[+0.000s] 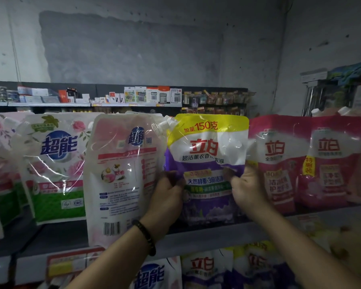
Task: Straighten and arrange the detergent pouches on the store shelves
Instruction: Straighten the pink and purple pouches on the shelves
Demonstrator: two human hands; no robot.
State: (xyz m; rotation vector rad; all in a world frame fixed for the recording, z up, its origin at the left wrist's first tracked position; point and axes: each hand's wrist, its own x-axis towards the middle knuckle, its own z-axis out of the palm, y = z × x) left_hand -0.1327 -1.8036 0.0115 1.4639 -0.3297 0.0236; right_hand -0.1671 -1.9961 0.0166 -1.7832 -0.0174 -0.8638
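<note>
Gripping purple 立白 pouch (206, 163) marked 加量150克, left hand (167, 197), right hand (248, 188)

Dim light; stained grey plaster wall (133, 49) rises well above the hands, a far shelf (88, 104) of boxed stationery and calculators runs along its base, and a grey shelf edge (206, 236) with price tags passes just below wrist level.
</note>
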